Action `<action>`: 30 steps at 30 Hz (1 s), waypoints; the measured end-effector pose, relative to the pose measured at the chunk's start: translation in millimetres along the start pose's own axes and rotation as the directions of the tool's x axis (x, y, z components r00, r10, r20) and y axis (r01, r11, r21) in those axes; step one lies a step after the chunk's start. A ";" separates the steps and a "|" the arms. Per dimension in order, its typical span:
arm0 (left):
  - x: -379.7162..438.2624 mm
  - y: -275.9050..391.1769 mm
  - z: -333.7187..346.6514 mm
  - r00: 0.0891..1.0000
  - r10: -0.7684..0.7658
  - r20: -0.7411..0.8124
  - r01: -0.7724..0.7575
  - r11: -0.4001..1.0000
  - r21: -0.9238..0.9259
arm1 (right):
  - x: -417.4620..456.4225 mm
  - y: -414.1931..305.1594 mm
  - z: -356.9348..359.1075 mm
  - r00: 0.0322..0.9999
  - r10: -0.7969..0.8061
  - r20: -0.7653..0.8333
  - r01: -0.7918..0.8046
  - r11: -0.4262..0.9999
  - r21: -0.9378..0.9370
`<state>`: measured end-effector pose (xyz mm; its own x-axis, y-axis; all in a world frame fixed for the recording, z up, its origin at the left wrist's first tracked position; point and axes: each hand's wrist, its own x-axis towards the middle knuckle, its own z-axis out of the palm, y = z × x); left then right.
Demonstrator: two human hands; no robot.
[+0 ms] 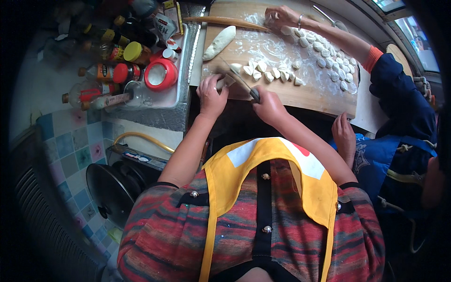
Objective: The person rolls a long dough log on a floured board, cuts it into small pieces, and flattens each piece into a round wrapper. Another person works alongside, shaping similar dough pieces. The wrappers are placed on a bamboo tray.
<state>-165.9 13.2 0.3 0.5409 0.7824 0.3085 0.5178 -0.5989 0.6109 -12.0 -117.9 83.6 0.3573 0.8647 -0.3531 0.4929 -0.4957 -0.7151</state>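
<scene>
My left hand (213,96) rests at the near left edge of the wooden board (282,93), its fingers around a piece of dough (222,83). In my right hand (269,107) is the dark handle of a knife (243,79), whose blade slants up and left beside that dough. One cut dough piece (235,67) lies on the blade's far side. Several more cut pieces (271,74) sit in a loose row to the right. Farther off at the left lies a thick dough log (220,43). Flattened dough rounds (329,54) cover the board's right part.
A co-worker's hand (282,17) touches the far side of the floured board; their other hand (343,132) is near its right corner. A wooden rolling pin (229,22) lies at the back left. Bottles and a red-rimmed jar (161,74) crowd the tray (172,102) at left.
</scene>
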 end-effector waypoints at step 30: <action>-17.6 5.4 0.5 0.983 0.181 -0.023 -0.181 0.983 0.014 | -26.5 -0.3 -2.8 0.989 0.044 0.139 -0.020 0.986 -0.167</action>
<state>-172.3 -3.9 -2.2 0.6102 0.6648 0.4309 0.4209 -0.7328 0.5346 -19.4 -140.9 94.9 0.2647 0.8451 -0.4645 0.6111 -0.5197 -0.5971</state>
